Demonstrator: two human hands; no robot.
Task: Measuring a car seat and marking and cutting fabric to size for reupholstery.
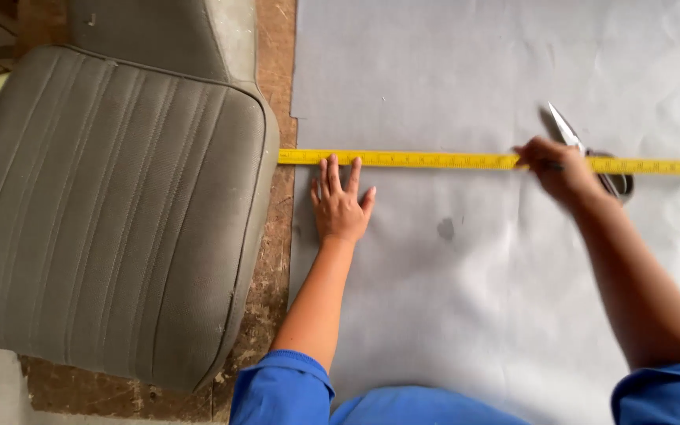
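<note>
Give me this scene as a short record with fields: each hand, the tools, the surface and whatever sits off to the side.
left hand: flat on the grey sheet, fingers spread, fingertips at the yellow measuring tape
right hand: on the tape, holding scissors, blades pointing away
tape: stretched straight across the sheet
side: grey ribbed seat cushion on a worn wooden surface
clothing: blue sleeves
</note>
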